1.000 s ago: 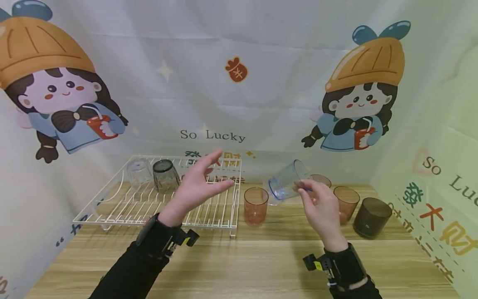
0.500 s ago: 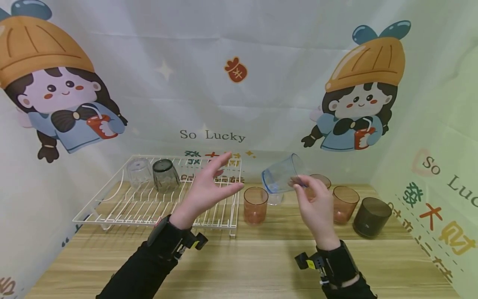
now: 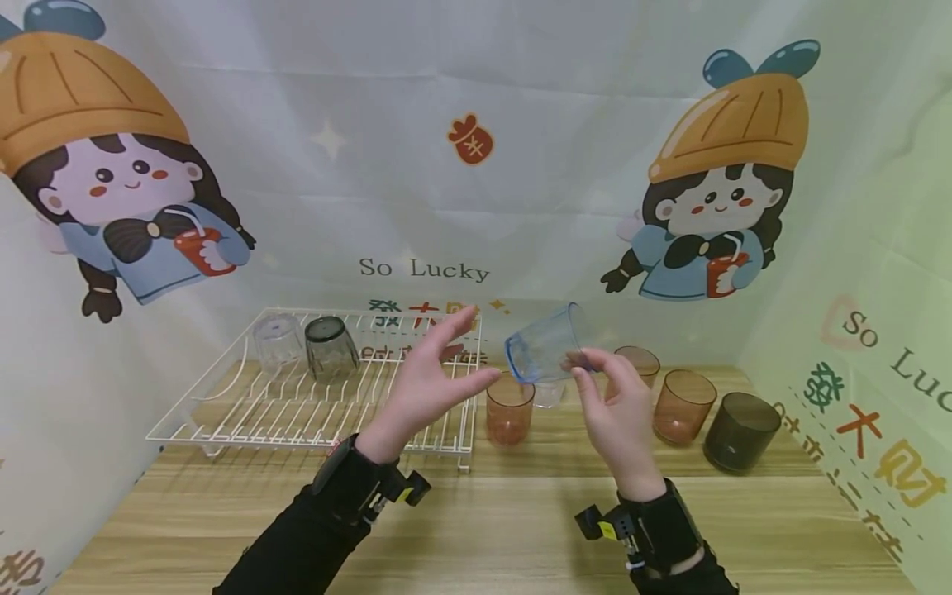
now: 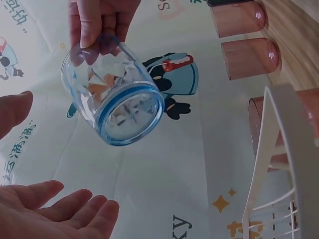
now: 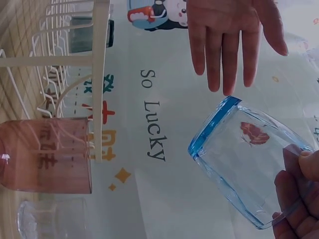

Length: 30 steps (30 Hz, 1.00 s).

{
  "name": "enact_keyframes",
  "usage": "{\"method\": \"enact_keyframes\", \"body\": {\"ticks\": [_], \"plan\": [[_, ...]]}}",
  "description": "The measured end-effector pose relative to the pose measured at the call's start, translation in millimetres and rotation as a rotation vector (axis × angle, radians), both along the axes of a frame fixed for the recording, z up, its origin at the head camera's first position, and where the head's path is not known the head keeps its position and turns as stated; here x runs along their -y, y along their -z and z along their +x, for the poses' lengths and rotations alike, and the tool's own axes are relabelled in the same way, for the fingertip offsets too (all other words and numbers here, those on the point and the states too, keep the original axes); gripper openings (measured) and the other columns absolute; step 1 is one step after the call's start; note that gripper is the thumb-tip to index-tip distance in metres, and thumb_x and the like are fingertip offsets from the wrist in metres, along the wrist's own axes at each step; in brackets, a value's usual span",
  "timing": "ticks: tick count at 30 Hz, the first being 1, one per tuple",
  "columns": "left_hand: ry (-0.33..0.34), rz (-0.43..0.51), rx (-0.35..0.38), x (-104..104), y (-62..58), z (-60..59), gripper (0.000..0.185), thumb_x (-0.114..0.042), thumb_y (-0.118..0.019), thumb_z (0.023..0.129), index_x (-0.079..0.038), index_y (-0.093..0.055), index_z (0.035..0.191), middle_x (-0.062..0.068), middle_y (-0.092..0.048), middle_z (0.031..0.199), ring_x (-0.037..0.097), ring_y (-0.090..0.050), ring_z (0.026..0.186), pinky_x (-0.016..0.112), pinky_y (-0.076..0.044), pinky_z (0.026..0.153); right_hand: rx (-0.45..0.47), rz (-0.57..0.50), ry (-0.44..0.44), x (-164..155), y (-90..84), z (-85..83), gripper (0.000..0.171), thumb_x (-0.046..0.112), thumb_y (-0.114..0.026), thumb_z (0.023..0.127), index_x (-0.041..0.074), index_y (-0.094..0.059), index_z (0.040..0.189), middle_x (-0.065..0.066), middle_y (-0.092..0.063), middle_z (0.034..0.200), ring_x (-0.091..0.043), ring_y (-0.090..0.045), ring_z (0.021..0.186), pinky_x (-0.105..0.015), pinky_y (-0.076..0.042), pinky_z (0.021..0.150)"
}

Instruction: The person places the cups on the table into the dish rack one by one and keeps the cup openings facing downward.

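Note:
A clear blue-tinted glass (image 3: 546,347) hangs in the air, tilted with its thick base toward the left. My right hand (image 3: 619,417) pinches it at the rim between thumb and fingers, as the right wrist view also shows with the fingers (image 5: 294,199) at the wide end. Opposite the base, my left hand (image 3: 427,388) is held up with thumb and fingers spread, holding nothing. In the left wrist view a gap shows between the left fingers (image 4: 75,211) and the glass (image 4: 129,117). Below the glass stands an orange tumbler (image 3: 509,421), partly overlapped by it.
At left, a white wire dish rack (image 3: 439,451) bears an upside-down clear glass (image 3: 277,345) and a dark grey one (image 3: 331,354). Another clear glass (image 3: 549,396) stands behind. Two amber tumblers (image 3: 635,359), (image 3: 684,409) and a dark tumbler (image 3: 741,434) stand at right.
My right hand has carried the blue-tinted glass left and slightly up, tipping it further onto its side. My left hand has moved right, toward the glass.

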<state>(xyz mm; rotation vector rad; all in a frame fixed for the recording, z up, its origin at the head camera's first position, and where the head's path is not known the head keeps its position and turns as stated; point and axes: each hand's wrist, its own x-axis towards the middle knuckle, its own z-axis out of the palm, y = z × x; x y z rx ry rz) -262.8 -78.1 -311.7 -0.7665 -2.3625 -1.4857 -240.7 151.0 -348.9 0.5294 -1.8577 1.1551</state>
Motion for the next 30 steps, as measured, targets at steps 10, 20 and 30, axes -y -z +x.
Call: {"method": "enact_keyframes", "body": {"ticks": [10, 20, 30], "plan": [[-0.017, 0.027, 0.012, -9, 4.4, 1.5, 0.084, -0.030, -0.078, 0.076, -0.020, -0.033, 0.147, 0.001, -0.038, 0.149, 0.024, -0.044, 0.130, 0.041, -0.044, 0.103, -0.037, -0.002, -0.033, 7, -2.9, 0.1, 0.015, -0.003, -0.062, 0.087, -0.001, -0.066, 0.101, -0.011, -0.070, 0.094, -0.022, -0.059, 0.093, -0.020, -0.044, 0.086], [0.009, 0.093, -0.024, -16, 10.6, -1.9, 0.086, -0.024, -0.079, 0.075, -0.016, -0.033, 0.147, 0.007, -0.039, 0.148, 0.021, -0.042, 0.132, 0.038, -0.042, 0.106, -0.039, -0.055, -0.109, 13, -6.1, 3.0, 0.015, -0.005, -0.061, 0.087, -0.002, -0.065, 0.101, -0.012, -0.069, 0.094, -0.020, -0.059, 0.095, -0.016, -0.045, 0.089], [0.050, 0.174, 0.002, -22, 16.5, -3.2, 0.087, -0.019, -0.080, 0.075, -0.017, -0.032, 0.147, 0.006, -0.045, 0.142, 0.019, -0.047, 0.127, 0.030, -0.045, 0.102, -0.019, -0.112, -0.196, 16, -4.7, 3.0, 0.015, -0.006, -0.057, 0.089, -0.005, -0.062, 0.103, -0.017, -0.067, 0.094, -0.010, -0.060, 0.099, -0.017, -0.044, 0.096]]}}
